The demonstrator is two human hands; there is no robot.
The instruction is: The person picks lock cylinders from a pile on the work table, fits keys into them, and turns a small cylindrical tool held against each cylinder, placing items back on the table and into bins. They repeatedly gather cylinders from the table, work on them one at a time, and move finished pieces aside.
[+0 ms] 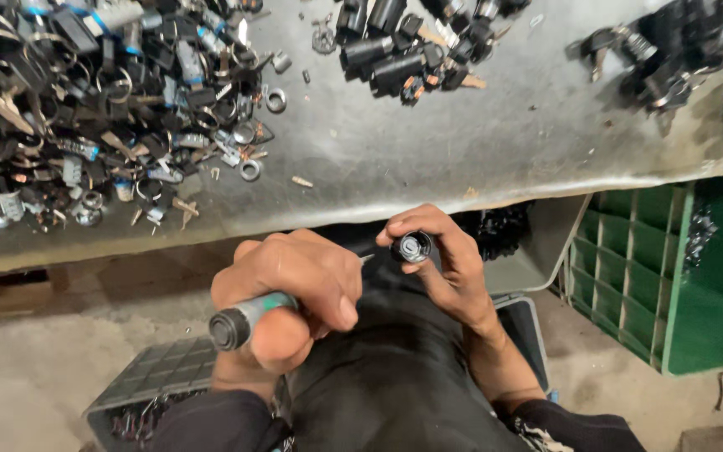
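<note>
My left hand (294, 289) is closed around a screwdriver (243, 320) with a green and black handle; its thin metal tip points right toward the other hand. My right hand (441, 255) pinches a small black cylindrical lock part (412, 247) with a round silver face, held just below the table's front edge. The two hands are close together over my lap, and the screwdriver's tip sits just left of the lock part.
A grey metal table (395, 142) carries a big heap of keys, rings and black lock parts (102, 100) at the left, a cluster of black cylinders (403, 50) at the top and more at the right (671, 59). A green crate (646, 276) stands at right; a grey crate (161, 372) sits at lower left.
</note>
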